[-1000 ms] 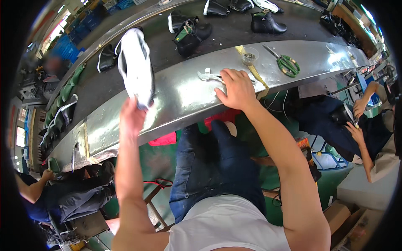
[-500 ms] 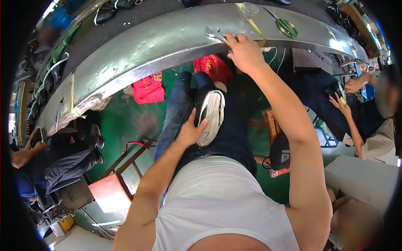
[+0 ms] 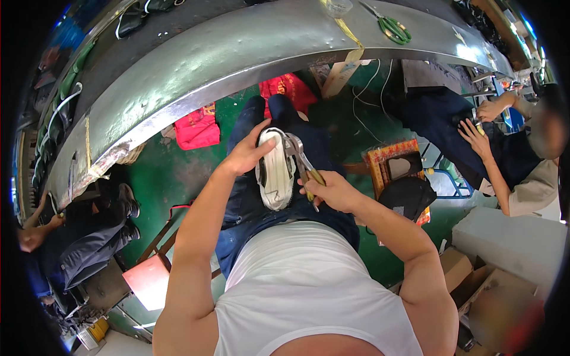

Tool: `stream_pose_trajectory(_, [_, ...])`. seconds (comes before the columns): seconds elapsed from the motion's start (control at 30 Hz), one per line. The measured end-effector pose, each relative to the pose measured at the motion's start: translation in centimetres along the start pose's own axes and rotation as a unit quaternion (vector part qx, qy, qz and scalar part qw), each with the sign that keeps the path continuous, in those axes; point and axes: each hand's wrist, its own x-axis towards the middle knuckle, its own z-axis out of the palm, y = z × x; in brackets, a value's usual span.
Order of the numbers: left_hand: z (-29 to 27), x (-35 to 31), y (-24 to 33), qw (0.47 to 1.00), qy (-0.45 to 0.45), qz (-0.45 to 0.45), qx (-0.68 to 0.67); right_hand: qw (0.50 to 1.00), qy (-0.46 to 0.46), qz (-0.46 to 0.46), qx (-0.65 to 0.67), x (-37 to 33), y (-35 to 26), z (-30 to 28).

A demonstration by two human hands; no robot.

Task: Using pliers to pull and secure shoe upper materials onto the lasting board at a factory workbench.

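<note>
A shoe without an outsole rests on my lap, its whitish underside facing up and dark material showing along its rim. My left hand is closed round the shoe's far left end, the thumb lying over the underside. In my right hand is a pair of lasting pincers, gripped by the yellowish handles. Their curved metal jaws meet the shoe's right edge near its far end. Whether the jaws pinch material there is too small to tell.
Ahead runs a long metal-covered bench, with green-handled scissors and a clear cup on it. Red cloths lie beneath. A co-worker sits at right, another at left. A red-topped stool stands at left.
My right hand has come back from the bench to the shoe, bringing the pincers. My left hand has shifted from the shoe's left side to its far end.
</note>
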Motion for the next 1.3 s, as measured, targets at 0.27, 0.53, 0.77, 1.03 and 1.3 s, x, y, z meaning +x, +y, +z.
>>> stream_pose_trajectory(0.27, [-3.7,0.1,2.6,0.978,-0.201,0.006,0.056,0.998,-0.062,0.021,0.023,0.3,-1.2,-0.5])
stream_pose_trajectory(0.53, [-2.7,0.0,1.1,0.963,-0.164,-0.018,-0.211,0.991,-0.073,0.071,0.086,0.4,-4.0,-0.6])
stream_pose_trajectory(0.77, [1.3,-0.3,-0.8,0.999,0.038,0.026,-0.013,0.986,-0.085,0.126,0.069,1.4,-6.1,-2.0])
stream_pose_trajectory(1.03, [0.0,0.1,-2.0,0.986,0.038,0.045,-0.154,0.974,0.076,-0.079,-0.199,4.4,-0.1,1.3])
stream_pose_trajectory(1.3, [-0.9,-0.3,-0.4,0.985,-0.069,0.001,-0.159,0.963,0.110,-0.082,-0.232,1.8,-0.1,1.3])
